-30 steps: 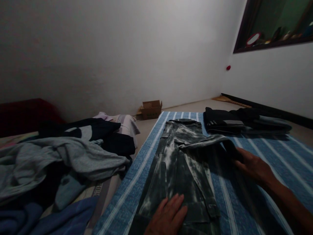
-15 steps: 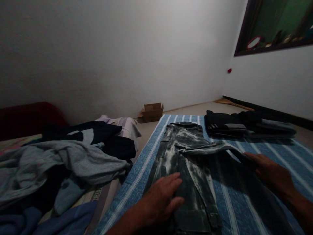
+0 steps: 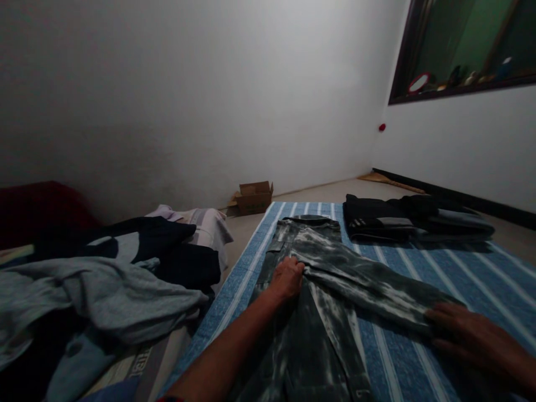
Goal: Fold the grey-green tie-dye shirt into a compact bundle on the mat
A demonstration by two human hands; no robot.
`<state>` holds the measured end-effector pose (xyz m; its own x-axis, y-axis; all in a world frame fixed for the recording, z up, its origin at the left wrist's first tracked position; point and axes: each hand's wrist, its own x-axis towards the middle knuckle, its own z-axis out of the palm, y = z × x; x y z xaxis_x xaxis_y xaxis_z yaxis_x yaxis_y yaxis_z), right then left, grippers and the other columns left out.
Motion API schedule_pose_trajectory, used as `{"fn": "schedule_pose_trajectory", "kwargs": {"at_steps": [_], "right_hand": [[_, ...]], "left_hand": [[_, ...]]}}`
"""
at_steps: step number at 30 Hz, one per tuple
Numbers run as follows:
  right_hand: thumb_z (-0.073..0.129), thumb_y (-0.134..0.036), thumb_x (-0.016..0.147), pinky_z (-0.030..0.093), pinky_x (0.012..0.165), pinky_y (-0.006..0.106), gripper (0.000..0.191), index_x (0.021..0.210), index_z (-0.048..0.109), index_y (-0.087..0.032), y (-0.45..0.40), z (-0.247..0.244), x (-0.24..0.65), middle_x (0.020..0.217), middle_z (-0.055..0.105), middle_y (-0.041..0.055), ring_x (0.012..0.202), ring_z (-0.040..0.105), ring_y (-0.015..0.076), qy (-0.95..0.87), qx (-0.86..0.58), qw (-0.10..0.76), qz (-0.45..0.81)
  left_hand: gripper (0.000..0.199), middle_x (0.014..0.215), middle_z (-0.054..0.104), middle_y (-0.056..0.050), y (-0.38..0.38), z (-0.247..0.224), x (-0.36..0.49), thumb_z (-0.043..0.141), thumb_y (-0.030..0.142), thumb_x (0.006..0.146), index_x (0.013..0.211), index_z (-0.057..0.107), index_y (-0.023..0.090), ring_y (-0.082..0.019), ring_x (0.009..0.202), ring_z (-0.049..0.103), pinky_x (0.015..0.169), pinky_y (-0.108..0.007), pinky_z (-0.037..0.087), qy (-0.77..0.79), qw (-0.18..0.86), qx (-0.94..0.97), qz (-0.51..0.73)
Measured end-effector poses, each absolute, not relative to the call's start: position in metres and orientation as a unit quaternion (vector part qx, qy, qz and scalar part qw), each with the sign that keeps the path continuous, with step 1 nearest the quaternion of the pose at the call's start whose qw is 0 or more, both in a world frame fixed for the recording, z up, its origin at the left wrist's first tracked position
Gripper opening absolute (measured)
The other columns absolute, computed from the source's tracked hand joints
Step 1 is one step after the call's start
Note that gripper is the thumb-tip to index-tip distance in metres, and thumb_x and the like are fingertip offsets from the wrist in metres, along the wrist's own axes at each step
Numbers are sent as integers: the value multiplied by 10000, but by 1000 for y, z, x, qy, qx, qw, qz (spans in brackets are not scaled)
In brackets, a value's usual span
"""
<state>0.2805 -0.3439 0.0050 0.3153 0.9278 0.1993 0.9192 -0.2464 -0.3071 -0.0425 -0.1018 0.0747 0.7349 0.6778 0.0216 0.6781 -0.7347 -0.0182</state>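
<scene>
A pair of dark grey trousers (image 3: 318, 335) with pale, washed-out blotches lies on a blue striped cloth (image 3: 439, 273), its waistband at the far end. One leg runs straight toward me, while the other slants out to the right. My left hand (image 3: 288, 277) is closed at the crotch, its fingers curled on the fabric where the legs part. Over on the right, my right hand (image 3: 473, 332) grips the slanted leg, slightly blurred, with the fabric beyond it in shadow.
Folded black garments (image 3: 410, 220) lie at the back right of the cloth. To the left is a heap of loose clothes with a grey one (image 3: 117, 296) on top. A cardboard box (image 3: 253, 198) stands on the floor by the wall.
My left hand has moved forward from lying spread on the near leg to the crotch, and its fingers have closed. The lifted leg now lies flatter and straighter, slanting right under my right hand.
</scene>
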Motion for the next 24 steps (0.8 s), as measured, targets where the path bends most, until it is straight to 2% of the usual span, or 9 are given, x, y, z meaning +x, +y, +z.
{"fn": "schedule_pose_trajectory", "kwargs": {"at_steps": [3, 5, 7, 11, 14, 19, 24], "right_hand": [[593, -510, 705, 538, 794, 418, 369, 1011, 731, -357, -327, 26, 268, 1038, 719, 70, 923, 674, 307, -604, -771, 160, 121], [490, -511, 812, 514, 829, 395, 394, 1099, 696, -335, -301, 44, 255, 1107, 701, 51, 977, 659, 286, -619, -755, 173, 132], [433, -453, 869, 493, 819, 354, 370, 1080, 693, -296, -266, 60, 236, 1087, 705, 49, 960, 658, 258, -648, -728, 178, 134], [425, -309, 912, 443, 762, 268, 295, 1014, 696, -250, -181, 78, 198, 993, 719, 57, 943, 654, 217, -659, -734, 134, 98], [426, -274, 932, 427, 760, 239, 279, 1043, 678, -228, -126, 76, 175, 1047, 700, 70, 987, 640, 201, -637, -765, 87, 42], [400, -165, 911, 455, 797, 320, 320, 1028, 688, -90, -74, 57, 155, 1093, 659, 193, 1034, 620, 280, -611, -790, 49, 22], [382, -70, 875, 478, 800, 342, 362, 1053, 697, -74, -58, 45, 150, 1095, 651, 218, 1033, 622, 284, -603, -797, 14, 21]], "left_hand": [[229, 1016, 596, -80, -104, 69, -40, 461, 113, 855, 973, 643, 186, -220, 959, 540, 804, -324, 441, -387, 26, -921, -26], [237, 1013, 593, -79, -106, 60, -38, 452, 100, 860, 964, 646, 188, -225, 968, 532, 798, -332, 438, -410, 32, -911, -44], [232, 1011, 595, -79, -107, 50, -38, 447, 93, 868, 952, 644, 182, -230, 974, 525, 803, -340, 438, -414, 36, -906, -77], [215, 1005, 601, -77, -108, 33, -41, 441, 64, 873, 917, 627, 164, -227, 962, 512, 821, -349, 442, -378, 41, -911, -162], [221, 956, 601, -67, -109, 26, -44, 435, 57, 878, 935, 616, 171, -219, 924, 506, 807, -349, 442, -358, 34, -912, -198], [173, 922, 597, -57, -109, 19, -45, 460, 127, 906, 968, 610, 187, -220, 881, 495, 778, -351, 435, -328, 31, -918, -220], [142, 877, 585, -55, -108, 16, -45, 471, 130, 901, 878, 601, 181, -219, 858, 488, 759, -339, 428, -325, 26, -914, -242]]}}
